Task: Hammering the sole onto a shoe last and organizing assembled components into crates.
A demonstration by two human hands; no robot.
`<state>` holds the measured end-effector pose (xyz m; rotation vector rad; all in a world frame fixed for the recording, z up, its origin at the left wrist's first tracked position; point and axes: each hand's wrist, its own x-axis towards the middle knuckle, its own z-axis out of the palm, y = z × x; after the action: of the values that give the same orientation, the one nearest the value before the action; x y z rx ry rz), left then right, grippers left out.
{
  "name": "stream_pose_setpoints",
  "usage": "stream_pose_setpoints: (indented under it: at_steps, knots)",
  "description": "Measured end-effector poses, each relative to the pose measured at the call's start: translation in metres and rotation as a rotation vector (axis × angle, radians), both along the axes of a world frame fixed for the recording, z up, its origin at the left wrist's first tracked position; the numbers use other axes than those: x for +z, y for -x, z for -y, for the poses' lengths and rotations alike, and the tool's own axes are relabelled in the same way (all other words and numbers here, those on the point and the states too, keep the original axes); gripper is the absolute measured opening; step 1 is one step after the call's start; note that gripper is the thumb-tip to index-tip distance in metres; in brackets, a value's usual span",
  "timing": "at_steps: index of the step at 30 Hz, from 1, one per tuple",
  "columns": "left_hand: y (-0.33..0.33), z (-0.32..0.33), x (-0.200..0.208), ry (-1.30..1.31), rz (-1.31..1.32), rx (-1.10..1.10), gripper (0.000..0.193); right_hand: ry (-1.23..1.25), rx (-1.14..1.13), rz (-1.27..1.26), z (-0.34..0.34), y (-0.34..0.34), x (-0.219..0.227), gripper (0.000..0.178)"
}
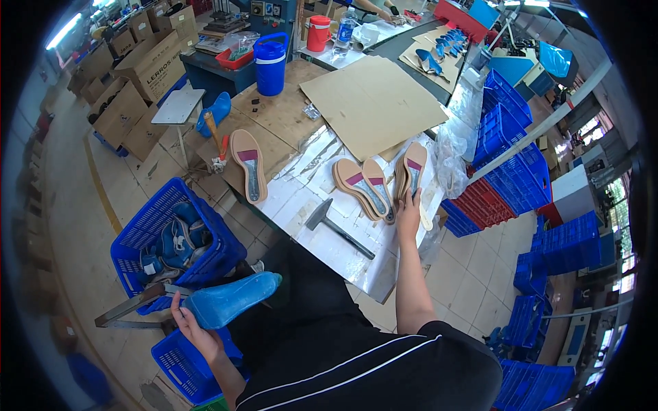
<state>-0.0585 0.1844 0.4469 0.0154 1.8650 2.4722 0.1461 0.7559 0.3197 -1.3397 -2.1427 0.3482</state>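
Off the near left edge of the worktop (291,205), the half-curled left grip (196,333) held the blue last (233,299); bare room parted the hammer (346,236) from the right grip (408,214), touching insoles (413,164), its hold too hidden to tell.

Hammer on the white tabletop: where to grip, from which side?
The hammer is probably best taken by its handle, toward the free end, from above and the near right. It lies flat, its head at the far left, handle slanting toward the person's near right; stacked soles lie beyond it.
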Motion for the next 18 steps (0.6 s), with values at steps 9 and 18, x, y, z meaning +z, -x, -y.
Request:
stream_pose_setpoints:
  at_steps: [9, 18]
  knots:
    - [0.002, 0.0, -0.003, 0.033, -0.014, 0.015, 0.044, -0.018, -0.008, -0.001, 0.0, 0.001, -0.004, 0.052]
    - [0.003, 0.003, -0.004, 0.057, 0.003, 0.074, 0.041, -0.097, -0.043, 0.186, 0.008, 0.013, 0.008, 0.065]
